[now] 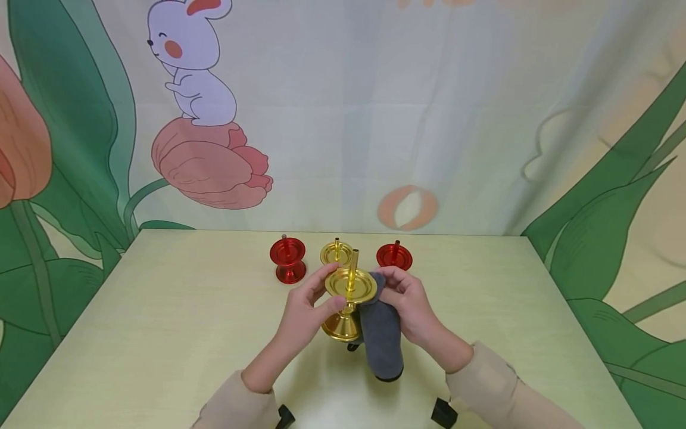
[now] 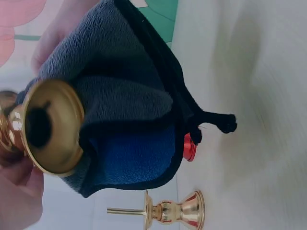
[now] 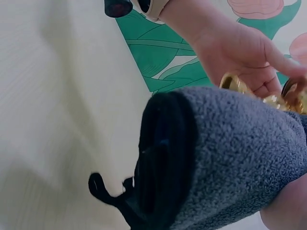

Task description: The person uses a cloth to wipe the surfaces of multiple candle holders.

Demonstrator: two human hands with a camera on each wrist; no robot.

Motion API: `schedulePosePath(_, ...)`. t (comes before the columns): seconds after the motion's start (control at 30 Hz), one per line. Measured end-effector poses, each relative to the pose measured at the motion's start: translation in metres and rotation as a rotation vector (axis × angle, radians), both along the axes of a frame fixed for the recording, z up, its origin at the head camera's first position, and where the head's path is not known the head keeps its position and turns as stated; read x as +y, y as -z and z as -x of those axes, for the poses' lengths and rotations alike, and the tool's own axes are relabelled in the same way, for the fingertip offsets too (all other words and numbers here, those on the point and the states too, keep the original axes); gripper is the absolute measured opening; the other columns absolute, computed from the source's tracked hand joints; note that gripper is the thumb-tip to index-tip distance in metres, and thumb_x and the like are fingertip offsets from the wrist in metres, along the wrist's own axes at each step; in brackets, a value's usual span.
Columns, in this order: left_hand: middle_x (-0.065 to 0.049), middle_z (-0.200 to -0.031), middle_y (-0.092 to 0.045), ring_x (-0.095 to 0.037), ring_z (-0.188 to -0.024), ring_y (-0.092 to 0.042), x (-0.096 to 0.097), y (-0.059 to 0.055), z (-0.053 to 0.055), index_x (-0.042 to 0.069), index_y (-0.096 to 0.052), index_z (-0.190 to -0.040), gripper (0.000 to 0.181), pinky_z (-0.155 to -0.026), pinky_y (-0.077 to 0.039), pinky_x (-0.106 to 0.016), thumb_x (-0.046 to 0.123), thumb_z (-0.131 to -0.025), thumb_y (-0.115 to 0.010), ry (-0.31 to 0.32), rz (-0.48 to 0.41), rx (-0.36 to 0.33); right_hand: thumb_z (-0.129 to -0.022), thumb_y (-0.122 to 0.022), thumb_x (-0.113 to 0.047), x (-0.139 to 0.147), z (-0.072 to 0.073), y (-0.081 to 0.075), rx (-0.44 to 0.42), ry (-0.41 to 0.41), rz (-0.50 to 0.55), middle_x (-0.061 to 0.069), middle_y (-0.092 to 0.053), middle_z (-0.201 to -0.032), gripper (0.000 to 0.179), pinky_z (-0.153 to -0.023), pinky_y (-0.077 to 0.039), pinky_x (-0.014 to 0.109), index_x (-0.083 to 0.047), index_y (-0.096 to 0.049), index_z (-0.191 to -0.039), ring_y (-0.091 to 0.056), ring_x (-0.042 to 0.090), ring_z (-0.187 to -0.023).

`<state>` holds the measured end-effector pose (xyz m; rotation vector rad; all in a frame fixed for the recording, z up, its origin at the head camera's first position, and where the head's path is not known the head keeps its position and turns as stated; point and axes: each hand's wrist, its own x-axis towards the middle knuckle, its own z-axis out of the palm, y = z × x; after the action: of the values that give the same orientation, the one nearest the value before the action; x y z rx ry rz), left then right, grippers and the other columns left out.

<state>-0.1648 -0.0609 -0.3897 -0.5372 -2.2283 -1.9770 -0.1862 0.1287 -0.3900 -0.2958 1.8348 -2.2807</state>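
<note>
In the head view, my left hand [image 1: 300, 313] grips a shiny gold candle holder [image 1: 342, 328] by its dish, thumb at the near edge. The holder is raised over the table, tilted a little, its thin tube pointing up. My right hand [image 1: 411, 302] pinches a grey-blue cloth [image 1: 383, 342] against the right side of the dish. The cloth hangs down in a fold beside the stem. From the left wrist, the hollow underside of the base [image 2: 64, 127] shows beside the draped cloth [image 2: 132, 158] with its dark edging. In the right wrist view the cloth [image 3: 240, 158] hides most of the holder.
Behind my hands stand a red candle holder [image 1: 290, 273] on the left, a smaller-looking gold candle holder [image 1: 336, 252] in the middle and another red candle holder [image 1: 393, 257] on the right. They are near the back of the pale table [image 1: 177, 333], before a printed curtain [image 1: 332, 119].
</note>
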Motion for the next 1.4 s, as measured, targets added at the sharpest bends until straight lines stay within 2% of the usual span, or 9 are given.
schedulePosePath(0.1,-0.013,-0.129,-0.049,-0.024,-0.118,-0.047,-0.004,0.0,0.001,0.006,-0.039,-0.132,0.054,-0.099,-0.036,-0.042,0.017,-0.084,-0.06,0.105,0.022,0.013,-0.081,-0.05,0.008,0.002,0.0,0.0,-0.012,-0.029,0.026,-0.007,-0.062,-0.083,0.029,-0.068,-0.051,0.021,-0.018,-0.059,-0.09,-0.058,0.007,-0.076)
schedulePosePath(0.2,-0.009,-0.133,-0.045,-0.025,-0.122,-0.043,-0.006,0.001,0.003,0.009,-0.032,-0.137,0.059,-0.1,-0.033,-0.049,0.025,-0.085,-0.057,0.122,0.074,-0.007,-0.082,-0.049,0.008,0.003,0.001,0.0,-0.01,-0.019,0.028,-0.007,-0.062,-0.084,0.029,-0.069,-0.051,0.021,-0.019,-0.059,-0.09,-0.059,0.007,-0.076)
schedulePosePath(0.43,-0.004,-0.127,-0.052,-0.017,-0.12,-0.046,0.0,0.002,0.001,0.013,-0.045,-0.13,0.05,-0.101,-0.034,-0.045,0.023,-0.083,-0.061,-0.124,0.118,0.036,-0.08,-0.05,0.009,0.002,0.001,-0.001,0.005,0.115,0.004,-0.007,-0.063,-0.083,0.03,-0.069,-0.05,0.021,-0.018,-0.059,-0.087,-0.059,0.008,-0.077)
schedulePosePath(0.6,-0.005,-0.132,-0.046,-0.019,-0.122,-0.043,0.006,0.001,-0.003,0.015,-0.041,-0.133,0.056,-0.097,-0.038,-0.042,0.03,-0.082,-0.061,-0.172,0.22,0.059,-0.079,-0.052,0.01,0.001,0.0,-0.001,0.023,0.143,-0.013,-0.008,-0.064,-0.084,0.03,-0.07,-0.05,0.021,-0.018,-0.06,-0.086,-0.059,0.007,-0.077)
schedulePosePath(0.77,-0.004,-0.128,-0.051,-0.019,-0.119,-0.047,0.01,0.001,-0.002,0.019,-0.048,-0.128,0.066,-0.096,-0.039,-0.043,0.033,-0.069,-0.073,-0.235,0.191,0.019,-0.08,-0.053,0.009,0.0,-0.001,-0.001,0.05,0.125,-0.033,-0.008,-0.064,-0.085,0.027,-0.07,-0.05,0.021,-0.015,-0.059,-0.09,-0.059,0.007,-0.079)
schedulePosePath(0.87,-0.005,-0.124,-0.054,-0.018,-0.118,-0.048,0.008,0.002,0.0,0.014,-0.051,-0.124,0.06,-0.098,-0.038,-0.043,0.026,-0.07,-0.074,-0.177,0.133,0.051,-0.08,-0.052,0.008,0.002,0.0,0.0,0.048,0.098,-0.022,-0.008,-0.063,-0.085,0.027,-0.069,-0.05,0.021,-0.015,-0.058,-0.091,-0.059,0.008,-0.078)
schedulePosePath(1.07,-0.006,-0.127,-0.052,-0.019,-0.12,-0.046,-0.002,0.001,0.005,0.008,-0.044,-0.13,0.056,-0.1,-0.033,-0.048,0.022,-0.079,-0.065,0.081,0.116,0.078,-0.081,-0.05,0.007,0.007,0.002,0.003,0.055,0.003,0.0,-0.006,-0.062,-0.083,0.028,-0.067,-0.051,0.021,-0.017,-0.059,-0.093,-0.058,0.007,-0.076)
schedulePosePath(1.3,0.0,-0.128,-0.051,-0.019,-0.119,-0.047,-0.003,0.001,0.006,0.017,-0.042,-0.132,0.056,-0.097,-0.037,-0.046,0.029,-0.081,-0.062,-0.036,0.212,0.03,-0.081,-0.051,0.007,0.011,0.004,0.005,0.034,0.06,-0.026,-0.007,-0.063,-0.085,0.025,-0.069,-0.051,0.021,-0.014,-0.058,-0.093,-0.059,0.008,-0.077)
schedulePosePath(1.4,-0.005,-0.129,-0.05,-0.023,-0.114,-0.052,-0.001,0.002,0.003,0.013,-0.044,-0.131,0.05,-0.094,-0.041,-0.044,0.026,-0.085,-0.058,-0.066,0.24,0.069,-0.08,-0.051,0.007,0.01,0.004,0.005,0.038,0.102,-0.05,-0.008,-0.063,-0.085,0.024,-0.07,-0.05,0.02,-0.011,-0.057,-0.094,-0.058,0.008,-0.079)
